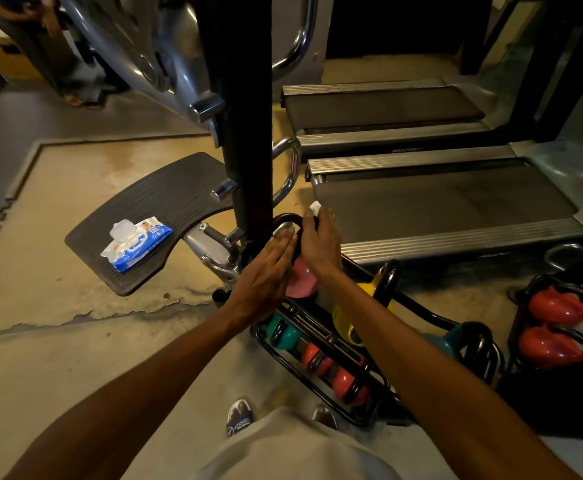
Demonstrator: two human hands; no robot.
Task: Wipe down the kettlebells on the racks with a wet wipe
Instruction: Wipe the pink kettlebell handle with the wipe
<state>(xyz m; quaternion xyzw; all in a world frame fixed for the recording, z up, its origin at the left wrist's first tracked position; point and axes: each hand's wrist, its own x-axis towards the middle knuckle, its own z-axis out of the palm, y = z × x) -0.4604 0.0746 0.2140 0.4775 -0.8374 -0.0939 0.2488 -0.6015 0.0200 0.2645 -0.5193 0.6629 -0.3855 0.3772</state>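
Pink kettlebell with a black loop handle at the far end of the black wire rack, a white wet wipe at its handle.

The pink kettlebell (pixel 302 280) sits upright at the far end of the black wire rack (pixel 321 393), its handle topmost and the body partly hidden. A small white wet wipe (pixel 315 207) shows as a crumpled corner just above the handle's right side. Along the same rack's top rail stand a yellow kettlebell (pixel 347 322) and a teal kettlebell (pixel 447 344), handles up. On the lower rail lie a small green kettlebell (pixel 284 336) and two red-orange kettlebells (pixel 347 382). A second black rack (pixel 518 327) to the right holds two larger red kettlebells (pixel 556 327).
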